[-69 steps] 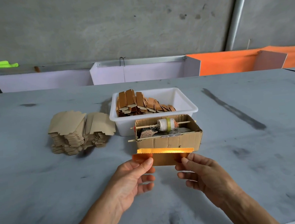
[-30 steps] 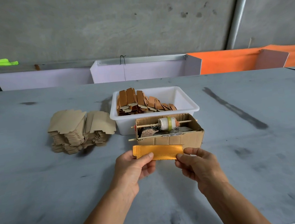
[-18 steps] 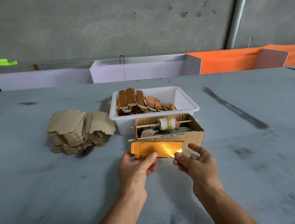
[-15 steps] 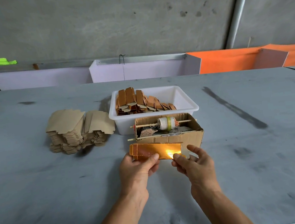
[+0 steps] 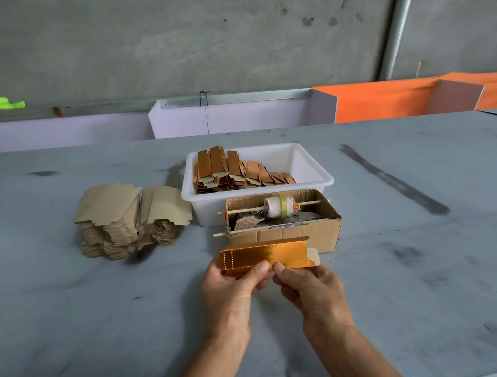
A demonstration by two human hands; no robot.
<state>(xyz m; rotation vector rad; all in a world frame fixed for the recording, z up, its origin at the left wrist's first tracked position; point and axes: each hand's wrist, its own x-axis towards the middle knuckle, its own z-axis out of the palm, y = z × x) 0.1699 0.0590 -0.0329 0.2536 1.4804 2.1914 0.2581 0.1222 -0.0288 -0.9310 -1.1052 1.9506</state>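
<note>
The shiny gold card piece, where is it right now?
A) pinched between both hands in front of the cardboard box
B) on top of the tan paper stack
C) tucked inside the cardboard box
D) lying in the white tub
A: the left hand and the right hand both pinch the gold card piece by its near edge, in front of the cardboard box, apart from the white tub and the tan stack.
</note>
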